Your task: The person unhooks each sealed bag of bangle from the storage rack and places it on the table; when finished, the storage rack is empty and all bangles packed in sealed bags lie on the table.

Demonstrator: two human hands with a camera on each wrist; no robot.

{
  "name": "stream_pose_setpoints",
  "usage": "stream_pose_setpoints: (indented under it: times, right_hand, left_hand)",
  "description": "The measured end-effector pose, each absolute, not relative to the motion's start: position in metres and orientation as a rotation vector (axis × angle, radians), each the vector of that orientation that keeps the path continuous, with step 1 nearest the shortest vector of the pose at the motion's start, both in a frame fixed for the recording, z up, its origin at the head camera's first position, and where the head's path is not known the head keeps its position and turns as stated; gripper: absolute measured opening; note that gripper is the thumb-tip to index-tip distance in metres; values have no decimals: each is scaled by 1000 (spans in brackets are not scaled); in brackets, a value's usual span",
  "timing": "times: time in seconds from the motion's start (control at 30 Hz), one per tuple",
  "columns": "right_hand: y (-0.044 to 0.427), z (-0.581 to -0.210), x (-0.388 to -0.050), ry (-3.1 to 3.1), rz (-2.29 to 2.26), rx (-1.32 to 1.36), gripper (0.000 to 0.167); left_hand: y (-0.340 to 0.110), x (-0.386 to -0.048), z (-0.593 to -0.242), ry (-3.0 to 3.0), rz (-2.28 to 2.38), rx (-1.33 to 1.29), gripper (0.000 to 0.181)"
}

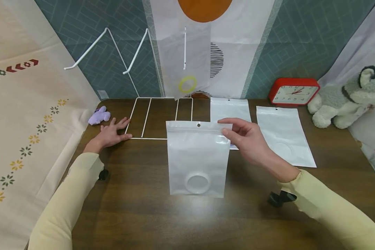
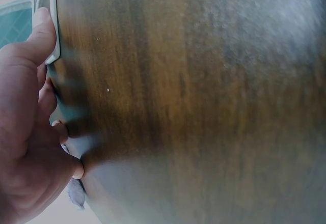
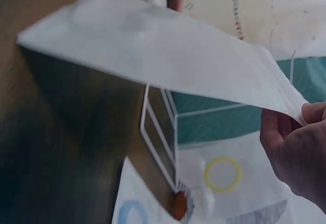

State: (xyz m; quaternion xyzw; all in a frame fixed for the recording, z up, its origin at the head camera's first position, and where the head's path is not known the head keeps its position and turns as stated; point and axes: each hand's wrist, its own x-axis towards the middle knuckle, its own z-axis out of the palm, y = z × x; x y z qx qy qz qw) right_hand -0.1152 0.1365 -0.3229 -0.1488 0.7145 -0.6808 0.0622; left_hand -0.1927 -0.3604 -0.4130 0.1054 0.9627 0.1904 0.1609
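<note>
A white zip pouch (image 1: 198, 156) with a round hole at its top and a ring shape showing low on its front hangs upright above the table. My right hand (image 1: 248, 139) pinches its upper right corner between thumb and fingers; the right wrist view shows the same pouch (image 3: 153, 51) edge-on. At the left, my left hand (image 1: 110, 133) lies with fingers spread, touching the base corner of a white wire rack (image 1: 148, 138). Bare hooks (image 1: 137, 52) stick out from the rack's left part. From its right hook hangs a translucent pouch (image 1: 195, 52) with a yellow ring (image 1: 187, 84).
Two more white pouches lie on the table, one pouch (image 1: 229, 108) behind my right hand and one pouch (image 1: 282, 133) to its right. A red clock (image 1: 294, 92) and a grey plush dog (image 1: 347, 93) stand back right. A purple plush toy (image 1: 99, 115) sits back left.
</note>
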Motion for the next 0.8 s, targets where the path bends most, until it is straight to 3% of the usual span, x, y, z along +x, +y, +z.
stream_pose_setpoints:
  times: [0.37,0.8]
  right_hand:
    - [144,-350,-131,2414,-1690,-395,32]
    - [155,-376,-129,2367,-1672,-524,31]
  left_hand:
    - [-360,-193,-413,2739,547,306,83]
    - [-362,-193,-414,2733,534,299,84]
